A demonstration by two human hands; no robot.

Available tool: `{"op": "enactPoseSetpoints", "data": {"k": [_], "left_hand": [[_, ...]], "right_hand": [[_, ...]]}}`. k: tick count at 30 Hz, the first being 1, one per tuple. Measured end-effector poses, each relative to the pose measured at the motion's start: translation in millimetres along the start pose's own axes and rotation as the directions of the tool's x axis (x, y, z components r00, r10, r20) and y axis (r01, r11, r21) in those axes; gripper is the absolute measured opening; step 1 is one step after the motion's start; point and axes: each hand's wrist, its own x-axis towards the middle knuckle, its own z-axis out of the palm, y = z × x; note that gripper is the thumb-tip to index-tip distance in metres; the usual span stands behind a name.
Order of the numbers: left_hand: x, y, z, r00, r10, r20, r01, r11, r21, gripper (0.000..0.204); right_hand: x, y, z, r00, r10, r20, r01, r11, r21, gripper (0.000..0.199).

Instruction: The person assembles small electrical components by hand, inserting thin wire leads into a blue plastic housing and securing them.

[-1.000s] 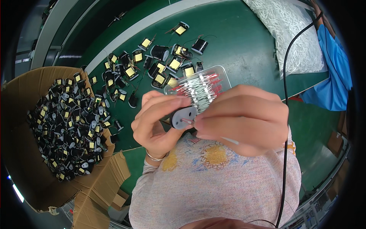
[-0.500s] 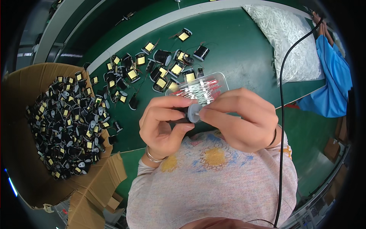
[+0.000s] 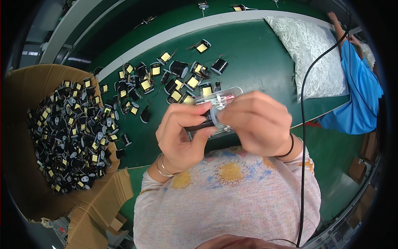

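Observation:
My left hand (image 3: 178, 135) grips a black cylindrical part with a grey disc end (image 3: 214, 115) between thumb and fingers, the disc turned to the right. At the disc's face, the fingertips of my right hand (image 3: 261, 122) are pinched together. That hand is smeared by motion, and whatever its fingertips hold is hidden. Beneath both hands lies a clear plastic tray (image 3: 239, 90) of thin pale and red pieces, partly covered by my fingers. Beyond it, several similar black parts with yellow pads (image 3: 193, 82) are scattered over the green table (image 3: 248, 50).
At left, a large cardboard box (image 3: 25, 83) is heaped with black parts. A clear bag of small white pieces (image 3: 319, 62) lies at the far right, beside another person's blue sleeve (image 3: 352, 99). A black cable (image 3: 304, 145) hangs down right of my hands.
My right hand has turned and shifted slightly left at the disc. The held black part now tilts differently. Behind the table, more parts have come into view, and the other person's arm has moved.

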Motion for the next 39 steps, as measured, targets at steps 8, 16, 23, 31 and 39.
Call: {"op": "enactPoseSetpoints", "data": {"k": [8,16,23,31,39], "left_hand": [[17,-16,4,1.0,0.01,0.026,-0.007,0.993,-0.115,0.024],[57,-55,7,0.954,-0.275,0.118,0.299,0.855,-0.423,0.013],[111,-130,2,0.95,-0.305,0.059,0.311,0.927,-0.21,0.012],[171,-240,-35,0.982,-0.182,-0.041,0.099,0.324,0.941,0.026],[139,-196,36,0.729,-0.295,0.617,-0.364,0.597,0.715,0.034]], "right_hand": [[6,14,4,0.984,0.159,0.079,-0.169,0.976,0.134,0.018],[7,59,19,0.804,0.579,0.138,-0.562,0.663,0.494,0.021],[-4,90,23,0.765,0.644,-0.001,-0.585,0.696,0.418,0.049],[-57,68,16,0.642,0.757,0.124,-0.758,0.602,0.251,0.053],[-68,59,-1,0.559,0.829,0.023,-0.798,0.53,0.287,0.035]]}}
